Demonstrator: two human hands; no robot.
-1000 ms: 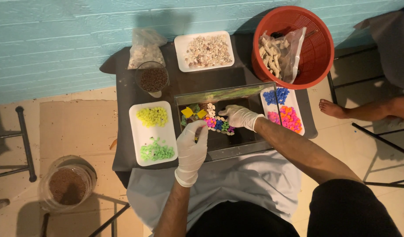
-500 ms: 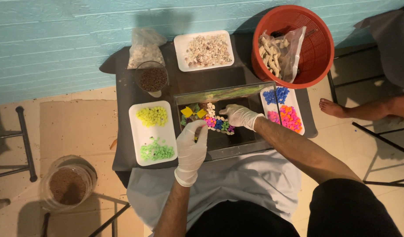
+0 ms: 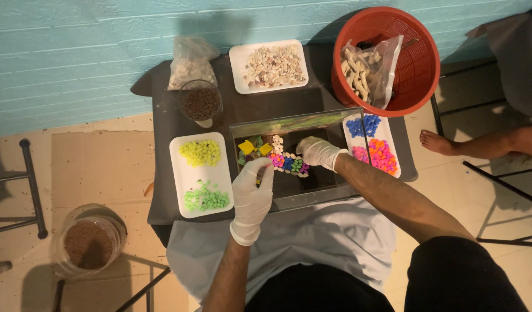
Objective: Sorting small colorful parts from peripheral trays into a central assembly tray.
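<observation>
Reaching down into a small glass tank point(image 3: 335, 124) on a dark table point(image 3: 165, 124), the right hand point(image 3: 317, 152) in a white glove sat w/ fingers curled over a patch of mixed coloured pebbles point(image 3: 289, 163) on the tank floor; whether it pinched 1 couldn't be told. The left hand point(image 3: 252, 193), also gloved, rested at the tank's near-left edge, fingers bunched narrow at the tip, contents not visible. Inside the tank, left of the pebbles, lay 2 yellow pieces point(image 3: 254, 147) and a short row of pale stones point(image 3: 277, 143).

Just left of the tank was a white tray point(image 3: 191, 173) w/ a yellow pebble pile point(image 3: 200, 153) and a green pebble pile point(image 3: 206, 198), apart from each other. Right of the tank, another white tray point(image 3: 393, 153) held blue pebbles point(image 3: 363, 125) and pink-orange pebbles point(image 3: 377, 156). Behind the tank: a 3rd tray of beige shells point(image 3: 273, 66), a glass cup of brown grit point(image 3: 201, 104), and a clear bag of pale stones point(image 3: 191, 63). A red basket point(image 3: 416, 52) at the table's far-right corner held a plastic bag of pale coral-like bits point(image 3: 364, 69). On the floor at left stood a clear jar of brown grit point(image 3: 89, 242). Another person's bare foot point(image 3: 439, 143) showed at right.
</observation>
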